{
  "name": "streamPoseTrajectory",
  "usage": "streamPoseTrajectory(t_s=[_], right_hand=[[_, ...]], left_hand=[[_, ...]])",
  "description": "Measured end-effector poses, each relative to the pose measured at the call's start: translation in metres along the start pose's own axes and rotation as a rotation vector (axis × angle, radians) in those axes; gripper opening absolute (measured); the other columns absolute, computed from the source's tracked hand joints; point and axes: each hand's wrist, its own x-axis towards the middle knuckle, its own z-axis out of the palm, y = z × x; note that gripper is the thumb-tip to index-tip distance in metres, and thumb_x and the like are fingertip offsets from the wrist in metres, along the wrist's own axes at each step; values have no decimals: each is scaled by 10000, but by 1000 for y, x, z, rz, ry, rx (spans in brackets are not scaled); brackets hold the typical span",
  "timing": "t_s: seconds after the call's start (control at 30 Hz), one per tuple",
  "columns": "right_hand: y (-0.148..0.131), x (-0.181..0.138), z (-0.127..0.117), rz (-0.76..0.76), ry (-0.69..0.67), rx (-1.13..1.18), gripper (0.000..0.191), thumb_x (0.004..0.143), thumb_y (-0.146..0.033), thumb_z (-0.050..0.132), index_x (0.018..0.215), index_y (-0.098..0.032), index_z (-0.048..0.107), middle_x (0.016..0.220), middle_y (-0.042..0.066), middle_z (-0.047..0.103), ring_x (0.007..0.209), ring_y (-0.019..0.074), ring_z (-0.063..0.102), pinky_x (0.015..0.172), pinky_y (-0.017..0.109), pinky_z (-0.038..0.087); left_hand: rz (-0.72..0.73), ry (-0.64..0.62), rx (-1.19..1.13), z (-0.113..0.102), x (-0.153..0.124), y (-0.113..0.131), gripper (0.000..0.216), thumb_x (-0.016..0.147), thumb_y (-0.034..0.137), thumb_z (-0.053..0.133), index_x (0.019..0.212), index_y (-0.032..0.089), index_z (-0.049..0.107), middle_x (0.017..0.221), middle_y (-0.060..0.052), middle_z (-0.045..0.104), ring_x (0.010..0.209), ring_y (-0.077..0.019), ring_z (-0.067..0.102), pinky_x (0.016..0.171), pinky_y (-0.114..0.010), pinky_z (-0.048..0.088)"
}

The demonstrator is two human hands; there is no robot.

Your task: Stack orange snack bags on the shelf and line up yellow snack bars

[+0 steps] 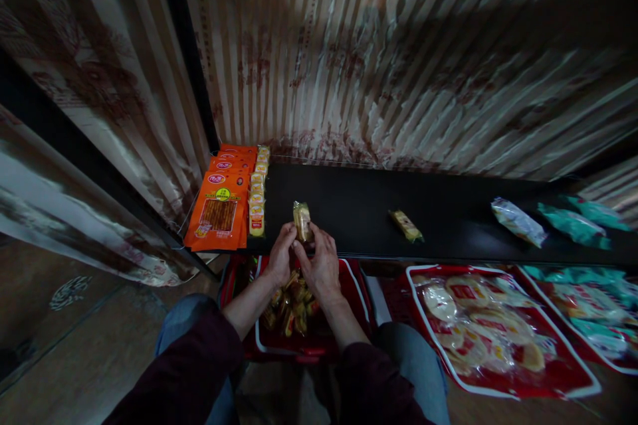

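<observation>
Between my two hands, at the front edge of the black shelf (343, 206), is a small wrapped snack cake (302, 216) in clear film. My left hand (282, 255) grips its left side, and my right hand (321, 262) has its fingers closed on the right side. Just below my wrists, a red basket (351, 332) with a white rim holds several similar wrapped snacks (294, 309). To the left of the cake stands a row of small yellow packets (256, 199), beside orange snack bags (222, 206).
Another wrapped snack cake (406, 226) lies on the shelf to the right. Farther right are a white-blue packet (518, 220) and teal packets (573, 224). A second red basket (573, 385) holds round wrapped flat pastries (478, 319). A dark post (187, 40) stands left.
</observation>
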Motion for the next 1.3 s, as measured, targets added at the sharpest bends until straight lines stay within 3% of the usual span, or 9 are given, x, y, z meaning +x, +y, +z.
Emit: streamPoseTrajectory(t_s=[0.3, 0.6, 0.8, 1.03, 1.3], right_hand=[[6, 7, 7, 132, 27, 73, 442, 857, -439, 478, 1152, -131, 591, 1021, 154, 610, 980, 268, 549, 882, 442, 461], [17, 15, 14, 327, 16, 280, 495, 845, -447, 467, 1233, -141, 493, 1061, 136, 675, 908, 235, 651, 824, 392, 502], [21, 30, 18, 301, -41, 265, 352, 839, -415, 465, 1073, -175, 573, 1037, 117, 693, 948, 240, 652, 860, 400, 493], [32, 57, 33, 239, -31, 309, 295, 831, -375, 480, 1017, -180, 600, 979, 104, 709, 859, 229, 675, 810, 390, 517], [27, 106, 48, 241, -19, 380, 274, 785, -344, 512, 987, -179, 598, 885, 91, 714, 796, 226, 675, 754, 370, 515]], left_hand=[[143, -29, 240, -11, 0, -4, 381, 820, 480, 554, 1067, 194, 605, 1087, -51, 633, 1000, -192, 580, 865, -298, 452], [254, -24, 437, -18, 3, -6, 401, 851, 441, 515, 1149, 186, 601, 1239, -100, 593, 1170, -243, 524, 1016, -383, 394], [348, 57, 626, -14, 12, 1, 294, 836, 318, 522, 1082, 214, 644, 1149, -76, 620, 1083, -213, 552, 1010, -380, 387], [379, 162, 591, 4, 35, 7, 274, 767, 173, 555, 1014, 218, 664, 1139, -73, 602, 1099, -207, 532, 1030, -362, 353], [311, 291, 615, 24, 79, 28, 269, 745, 185, 582, 1007, 217, 637, 1162, -77, 616, 1141, -238, 518, 1046, -368, 316]])
